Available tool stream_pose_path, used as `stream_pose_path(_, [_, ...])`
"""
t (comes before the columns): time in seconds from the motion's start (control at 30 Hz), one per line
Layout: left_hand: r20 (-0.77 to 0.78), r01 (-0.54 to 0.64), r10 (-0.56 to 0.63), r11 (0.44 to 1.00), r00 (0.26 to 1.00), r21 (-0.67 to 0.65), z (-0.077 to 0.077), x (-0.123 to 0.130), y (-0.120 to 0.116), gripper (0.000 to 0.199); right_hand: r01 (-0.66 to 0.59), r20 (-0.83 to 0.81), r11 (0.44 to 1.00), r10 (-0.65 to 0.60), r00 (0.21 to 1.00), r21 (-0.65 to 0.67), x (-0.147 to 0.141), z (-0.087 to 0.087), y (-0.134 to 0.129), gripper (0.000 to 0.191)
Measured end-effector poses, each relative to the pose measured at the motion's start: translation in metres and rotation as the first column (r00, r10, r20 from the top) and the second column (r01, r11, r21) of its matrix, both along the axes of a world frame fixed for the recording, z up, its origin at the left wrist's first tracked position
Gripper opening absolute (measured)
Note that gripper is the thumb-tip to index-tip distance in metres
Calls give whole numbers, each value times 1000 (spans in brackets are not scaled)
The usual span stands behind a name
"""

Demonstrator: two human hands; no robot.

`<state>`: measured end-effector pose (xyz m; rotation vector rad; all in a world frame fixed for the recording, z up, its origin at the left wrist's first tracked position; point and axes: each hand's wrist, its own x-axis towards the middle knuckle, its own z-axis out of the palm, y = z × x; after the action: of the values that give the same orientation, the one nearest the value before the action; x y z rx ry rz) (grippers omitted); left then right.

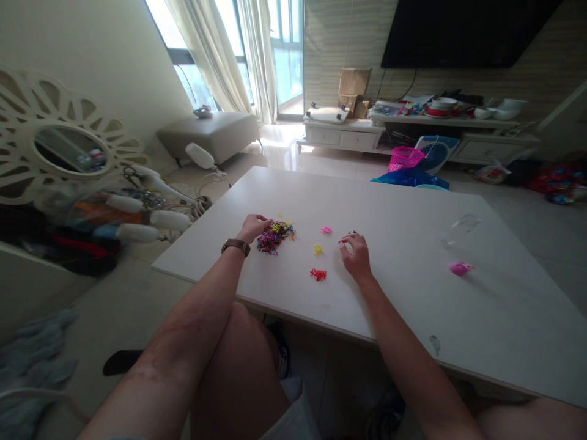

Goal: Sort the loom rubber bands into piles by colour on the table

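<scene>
A mixed heap of small coloured rubber bands lies on the white table. My left hand, with a brown watch on the wrist, reaches to the heap's upper left edge. Its fingertips are drawn together there; what they hold is too small to make out. To the right, my right hand is curled with thumb and forefinger in a pinch, their contents not discernible. Just past it sits a little dark cluster, partly hidden by the fingers. Between my hands are small piles of pink bands, yellow bands and red bands.
On the table's right side lie a clear plastic container and a pink object. A single yellow band rests beyond the heap. Behind the table stand a pink basket and a white cabinet. My legs are under the front edge.
</scene>
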<state>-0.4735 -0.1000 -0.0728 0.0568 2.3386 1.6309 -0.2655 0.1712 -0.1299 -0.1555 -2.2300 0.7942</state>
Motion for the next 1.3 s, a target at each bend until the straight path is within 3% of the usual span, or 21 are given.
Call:
stream_pose_path(0.27, [-15, 32, -31, 998, 999, 48, -1, 1, -3, 29, -3, -11, 1000, 3, 1000, 11, 0, -1, 1, 13])
stream_pose_path(0.5, [-61, 68, -69, 998, 996, -15, -5, -4, -7, 33, -5, -14, 1000, 5, 1000, 9, 0, 1, -1, 13])
stream_pose_path(0.77, [-55, -9, 12, 998, 998, 55, -7, -7, -6, 25, -8, -13, 1000, 8, 1000, 9, 0, 1, 0, 14])
stream_pose_path(1.3, [-122, -65, 54, 994, 991, -89, -16, -14, -23, 21, -12, -3, 1000, 12, 1000, 0, 1, 2, 0, 13])
